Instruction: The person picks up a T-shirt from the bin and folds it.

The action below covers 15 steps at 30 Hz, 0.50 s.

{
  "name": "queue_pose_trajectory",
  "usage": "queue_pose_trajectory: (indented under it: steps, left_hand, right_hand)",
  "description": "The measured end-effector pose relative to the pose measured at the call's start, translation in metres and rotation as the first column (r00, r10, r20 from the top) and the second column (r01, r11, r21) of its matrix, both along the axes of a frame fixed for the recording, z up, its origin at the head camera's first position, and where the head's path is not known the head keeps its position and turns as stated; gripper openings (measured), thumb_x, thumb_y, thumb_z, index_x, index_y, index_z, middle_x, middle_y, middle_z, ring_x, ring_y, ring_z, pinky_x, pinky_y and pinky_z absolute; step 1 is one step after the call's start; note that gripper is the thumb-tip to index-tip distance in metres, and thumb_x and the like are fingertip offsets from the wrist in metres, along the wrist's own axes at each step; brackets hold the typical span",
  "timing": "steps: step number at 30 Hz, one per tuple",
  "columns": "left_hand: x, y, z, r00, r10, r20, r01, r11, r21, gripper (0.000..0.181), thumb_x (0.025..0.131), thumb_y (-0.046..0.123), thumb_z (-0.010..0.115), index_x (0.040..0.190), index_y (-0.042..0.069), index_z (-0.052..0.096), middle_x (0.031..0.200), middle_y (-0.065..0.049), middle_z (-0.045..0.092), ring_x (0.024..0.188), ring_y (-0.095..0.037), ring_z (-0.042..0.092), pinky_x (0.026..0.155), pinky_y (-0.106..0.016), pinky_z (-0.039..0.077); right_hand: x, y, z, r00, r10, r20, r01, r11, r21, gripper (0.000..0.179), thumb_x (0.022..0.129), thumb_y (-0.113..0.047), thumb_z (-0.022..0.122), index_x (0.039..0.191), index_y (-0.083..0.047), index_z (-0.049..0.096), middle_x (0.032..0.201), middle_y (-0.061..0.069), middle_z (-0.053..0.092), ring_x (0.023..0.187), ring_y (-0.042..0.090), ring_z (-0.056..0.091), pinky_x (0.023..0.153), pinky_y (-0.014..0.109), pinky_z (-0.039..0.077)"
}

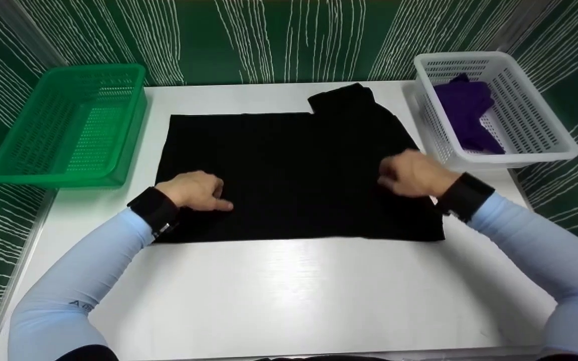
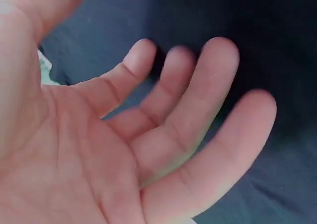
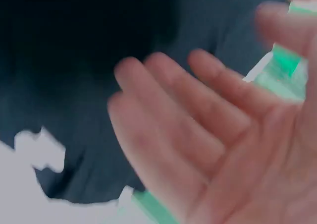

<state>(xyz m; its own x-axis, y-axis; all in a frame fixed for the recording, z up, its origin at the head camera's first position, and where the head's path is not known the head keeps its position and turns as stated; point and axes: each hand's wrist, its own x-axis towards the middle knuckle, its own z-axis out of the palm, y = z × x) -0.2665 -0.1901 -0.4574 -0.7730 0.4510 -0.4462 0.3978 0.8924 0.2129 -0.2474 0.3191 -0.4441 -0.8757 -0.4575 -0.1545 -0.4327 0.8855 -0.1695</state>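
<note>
A black garment [image 1: 279,175], possibly a shirt, lies spread on the white table, with a sleeve-like flap [image 1: 346,98] jutting out at its upper right. Over its left part is my left hand [image 1: 193,191]; the left wrist view shows the fingers [image 2: 218,60] loosely bent with nothing held, the cloth behind them. My right hand [image 1: 414,174] is above the garment's right part, slightly blurred. In the right wrist view its fingers [image 3: 148,100] are nearly straight and hold nothing. Whether either hand touches the cloth cannot be told.
At the back left of the white table [image 1: 289,296] stands a green plastic basket [image 1: 136,120]. A white plastic basket [image 1: 545,110] at the back right contains a purple cloth [image 1: 464,113]. Green walls with white streaks [image 1: 269,40] enclose the back and sides.
</note>
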Motion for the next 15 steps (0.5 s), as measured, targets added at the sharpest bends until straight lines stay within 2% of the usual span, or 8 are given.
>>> queue_pose_trajectory:
  steps: [3,5,8,10,11,12,13,15]
  left_hand:
    - [-0.016,-0.004,-0.006,0.991,0.009,-0.131,-0.004,0.999,0.042,0.052,0.104,0.051,0.077,0.132,0.007,0.07,0.124,-0.022,0.074,0.108,-0.041,0.074,0.092,-0.059,0.063]
    - [-0.025,-0.009,-0.01,0.984,0.031,-0.174,-0.024,0.999,0.041,0.069,0.103,0.049,0.08,0.154,0.008,0.06,0.142,-0.03,0.065,0.123,-0.05,0.071,0.102,-0.067,0.061]
    - [-0.035,-0.016,-0.012,0.988,0.072,-0.137,-0.074,0.997,-0.006,0.094,0.099,0.052,0.083,0.174,0.013,0.04,0.158,-0.036,0.048,0.134,-0.057,0.064,0.109,-0.071,0.057]
    - [-0.039,-0.018,-0.013,0.991,0.088,-0.099,-0.092,0.995,-0.037,0.101,0.098,0.055,0.084,0.177,0.015,0.034,0.162,-0.038,0.042,0.136,-0.059,0.062,0.111,-0.071,0.056]
    - [-0.04,-0.019,-0.013,0.992,0.092,-0.085,-0.096,0.994,-0.048,0.102,0.098,0.056,0.084,0.178,0.017,0.033,0.163,-0.038,0.039,0.136,-0.06,0.062,0.111,-0.071,0.056]
    - [-0.041,-0.018,-0.012,0.993,0.097,-0.072,-0.101,0.993,-0.053,0.103,0.098,0.056,0.083,0.178,0.017,0.032,0.164,-0.038,0.038,0.136,-0.06,0.061,0.112,-0.071,0.055]
    - [-0.042,-0.018,-0.012,0.993,0.101,-0.062,-0.105,0.993,-0.057,0.104,0.098,0.057,0.083,0.179,0.018,0.031,0.165,-0.038,0.036,0.136,-0.06,0.061,0.112,-0.071,0.055]
    - [-0.042,-0.017,-0.012,0.993,0.106,-0.052,-0.109,0.992,-0.06,0.105,0.098,0.058,0.083,0.179,0.019,0.029,0.167,-0.038,0.034,0.136,-0.06,0.061,0.113,-0.072,0.054]
  right_hand:
    - [-0.018,0.016,-0.001,0.981,-0.148,-0.123,0.154,0.987,0.039,0.018,0.099,-0.018,0.072,0.098,-0.001,0.068,0.084,0.025,0.074,0.076,0.045,0.072,0.069,0.066,0.058]
    - [-0.025,0.023,-0.007,0.963,-0.201,-0.177,0.213,0.976,0.05,0.023,0.1,-0.018,0.069,0.102,0.004,0.065,0.082,0.031,0.072,0.075,0.053,0.071,0.065,0.07,0.057]
    - [-0.029,0.028,-0.022,0.957,-0.191,-0.218,0.204,0.978,0.042,0.033,0.107,-0.023,0.063,0.108,0.01,0.062,0.078,0.034,0.07,0.07,0.055,0.071,0.061,0.07,0.057]
    - [-0.028,0.029,-0.034,0.938,-0.143,-0.316,0.16,0.987,0.026,0.037,0.107,-0.023,0.063,0.105,0.014,0.061,0.071,0.034,0.067,0.06,0.053,0.069,0.052,0.067,0.056]
    - [-0.026,0.029,-0.039,0.916,-0.113,-0.384,0.13,0.991,0.018,0.037,0.105,-0.021,0.063,0.098,0.015,0.061,0.066,0.032,0.065,0.054,0.051,0.067,0.047,0.065,0.054]
    - [-0.024,0.029,-0.044,0.883,-0.087,-0.46,0.103,0.995,0.008,0.036,0.103,-0.019,0.065,0.091,0.015,0.06,0.061,0.03,0.063,0.05,0.049,0.064,0.043,0.063,0.052]
    - [-0.022,0.029,-0.048,0.832,-0.075,-0.549,0.088,0.996,-0.002,0.037,0.1,-0.017,0.067,0.083,0.014,0.058,0.057,0.029,0.06,0.045,0.048,0.061,0.039,0.062,0.049]
    - [-0.019,0.029,-0.054,0.742,-0.079,-0.666,0.091,0.996,-0.017,0.04,0.096,-0.016,0.069,0.07,0.01,0.053,0.053,0.028,0.057,0.042,0.048,0.058,0.036,0.062,0.046]
